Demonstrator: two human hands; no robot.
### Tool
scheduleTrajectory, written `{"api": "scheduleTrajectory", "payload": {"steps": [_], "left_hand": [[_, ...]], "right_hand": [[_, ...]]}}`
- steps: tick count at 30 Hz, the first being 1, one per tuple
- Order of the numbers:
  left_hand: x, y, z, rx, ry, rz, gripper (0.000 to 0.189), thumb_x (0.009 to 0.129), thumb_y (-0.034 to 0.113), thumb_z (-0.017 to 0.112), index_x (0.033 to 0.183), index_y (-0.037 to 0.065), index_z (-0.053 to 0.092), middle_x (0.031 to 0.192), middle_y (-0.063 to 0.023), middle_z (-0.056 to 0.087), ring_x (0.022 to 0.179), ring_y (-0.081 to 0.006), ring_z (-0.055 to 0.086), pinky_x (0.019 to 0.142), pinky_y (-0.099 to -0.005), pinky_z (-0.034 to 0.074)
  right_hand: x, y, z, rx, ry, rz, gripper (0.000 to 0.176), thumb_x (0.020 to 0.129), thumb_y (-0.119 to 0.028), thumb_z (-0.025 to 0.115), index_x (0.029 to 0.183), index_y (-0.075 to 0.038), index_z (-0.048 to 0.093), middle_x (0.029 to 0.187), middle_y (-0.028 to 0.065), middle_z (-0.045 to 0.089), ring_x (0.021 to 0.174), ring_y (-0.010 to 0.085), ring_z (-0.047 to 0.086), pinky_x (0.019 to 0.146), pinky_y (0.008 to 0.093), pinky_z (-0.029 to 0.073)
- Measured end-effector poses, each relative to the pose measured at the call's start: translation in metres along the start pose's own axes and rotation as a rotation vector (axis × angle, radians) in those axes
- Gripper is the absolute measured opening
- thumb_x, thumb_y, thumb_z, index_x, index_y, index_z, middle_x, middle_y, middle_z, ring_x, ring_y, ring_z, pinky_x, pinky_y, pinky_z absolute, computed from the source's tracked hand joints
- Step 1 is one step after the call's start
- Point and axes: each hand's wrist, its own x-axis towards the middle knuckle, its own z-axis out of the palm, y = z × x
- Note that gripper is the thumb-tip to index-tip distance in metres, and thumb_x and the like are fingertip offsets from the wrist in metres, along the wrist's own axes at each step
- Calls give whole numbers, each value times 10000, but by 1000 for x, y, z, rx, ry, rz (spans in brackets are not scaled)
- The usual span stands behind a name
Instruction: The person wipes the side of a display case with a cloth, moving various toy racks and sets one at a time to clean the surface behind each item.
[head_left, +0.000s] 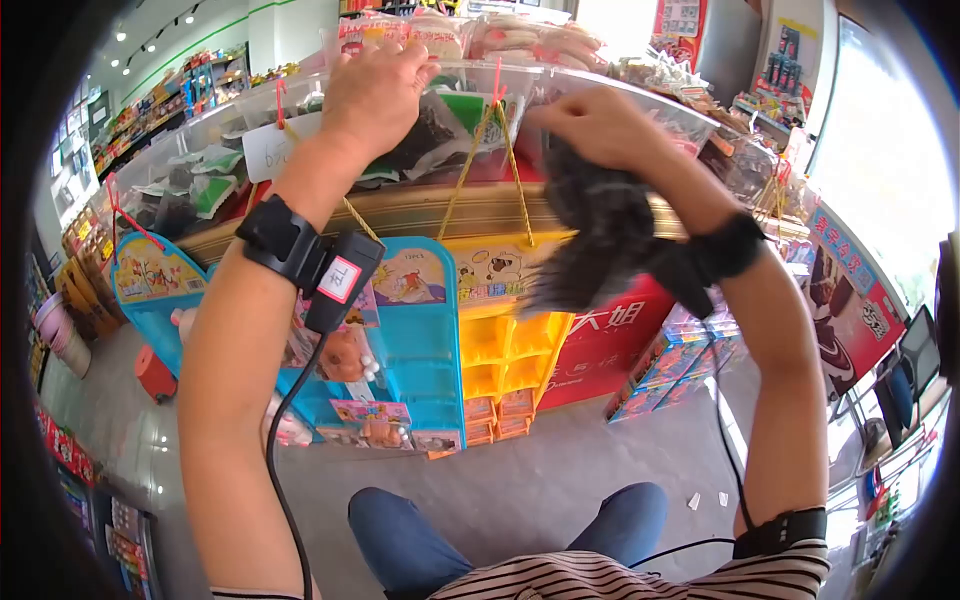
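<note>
My left hand [372, 92] reaches over the rim of a clear plastic bin [590, 92] on a raised counter and closes on a dark packet [425, 135] inside it. My right hand [590, 125] is at the same rim and grips a clear bag of dark dried goods [598, 235] that hangs down in front of the counter. Both wrists carry black straps; the left strap bears a small black device [335, 280] with a cable.
More clear bins [200, 165] with green and dark packets line the counter. Below stand a blue toy rack [425, 350], a yellow toy rack [505, 350] and a red box [610, 345]. Shop shelves run along the left. Grey floor lies beneath my knees.
</note>
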Motion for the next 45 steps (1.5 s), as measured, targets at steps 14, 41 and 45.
{"api": "scheduleTrajectory", "payload": {"steps": [14, 41, 45], "left_hand": [[-4, -5, -1, -96, 94, 31, 185, 823, 258, 441, 819, 84, 505, 768, -61, 541, 796, -240, 519, 656, -385, 355], [-1, -6, -14, -36, -48, -20, 234, 811, 247, 449, 963, 89, 532, 869, -88, 579, 901, -250, 520, 808, -408, 360], [-2, -7, -6, 23, -20, 29, 223, 834, 263, 403, 887, 74, 510, 952, -110, 545, 880, -268, 523, 728, -430, 372]], "right_hand": [[30, -62, 39, -62, 227, 461, 405, 800, -358, 390, 840, -19, 610, 899, 181, 583, 882, 319, 549, 781, 403, 409], [29, -68, 29, 18, 608, 488, 404, 821, -302, 334, 851, 19, 577, 835, 225, 576, 828, 371, 547, 740, 427, 415], [33, -56, 14, 12, 709, 454, 393, 819, -296, 333, 842, 9, 579, 827, 219, 577, 822, 369, 547, 745, 427, 413]]}}
